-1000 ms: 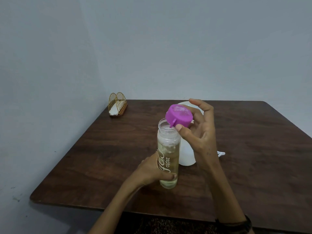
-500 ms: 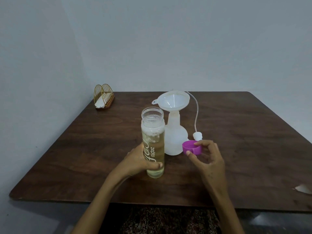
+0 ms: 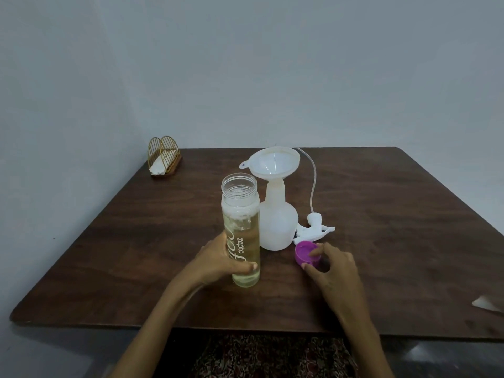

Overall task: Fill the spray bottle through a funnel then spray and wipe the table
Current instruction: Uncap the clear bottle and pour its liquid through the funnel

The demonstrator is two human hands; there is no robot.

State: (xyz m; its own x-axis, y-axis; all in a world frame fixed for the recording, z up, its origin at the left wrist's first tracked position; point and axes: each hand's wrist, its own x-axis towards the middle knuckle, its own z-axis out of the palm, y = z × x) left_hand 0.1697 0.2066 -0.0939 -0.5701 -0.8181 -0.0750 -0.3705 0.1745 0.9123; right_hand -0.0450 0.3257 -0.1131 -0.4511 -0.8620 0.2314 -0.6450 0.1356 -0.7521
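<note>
A clear bottle [image 3: 241,227] of pale yellow liquid with foam on top stands uncapped on the brown table [image 3: 381,214]. My left hand [image 3: 215,260] grips its lower part. Just behind it stands the white spray bottle [image 3: 278,222] with a white funnel [image 3: 272,165] seated in its neck. The spray head [image 3: 313,227] with its thin tube lies on the table to the right of that bottle. My right hand [image 3: 332,266] holds the purple cap [image 3: 306,253], open side up, on the table surface.
A gold wire napkin holder [image 3: 163,159] with white napkins sits at the table's far left corner. A white scrap [image 3: 488,304] lies near the right front edge. Grey walls close the left and back sides.
My right hand took the purple cap off the bottle's mouth and lowered it to the table at the right of the bottles. The left hand kept its hold on the bottle.
</note>
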